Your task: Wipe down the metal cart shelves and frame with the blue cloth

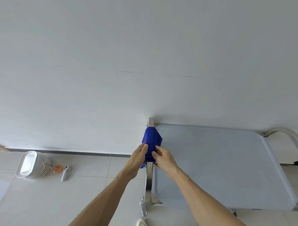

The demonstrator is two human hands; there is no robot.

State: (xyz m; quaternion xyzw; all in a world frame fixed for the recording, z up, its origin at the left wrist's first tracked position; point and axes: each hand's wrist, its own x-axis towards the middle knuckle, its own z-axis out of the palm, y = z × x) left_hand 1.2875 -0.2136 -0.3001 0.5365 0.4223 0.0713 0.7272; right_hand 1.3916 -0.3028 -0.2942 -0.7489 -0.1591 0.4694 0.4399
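**Both hands wipe the left rail of the cart**

The blue cloth (151, 142) is folded over the left side rail (148, 179) of the metal cart (280, 134), near the far left corner of the top shelf (219, 167). The left hand (138, 157) holds the cloth from the outer side of the rail, fingers closed against the fabric. The right hand (163, 158) holds it from the shelf side, thumb and fingers pinching the cloth around the bar. So both hands squeeze the cloth together on the rail.

In my judgement, the step in hand is the wiping of the frame, and the shelf surface looks free of things. The rail has its long axis from the near left corner to the far left corner, and the cloth lies along it, its pointed end toward the wall (113, 60). The next move probably calls for sliding the cloth along this axis with steady pressure, so it does not slip off the bar.

On the floor (83, 195), well apart from the cart, stands a stack of white dishes (32, 166).
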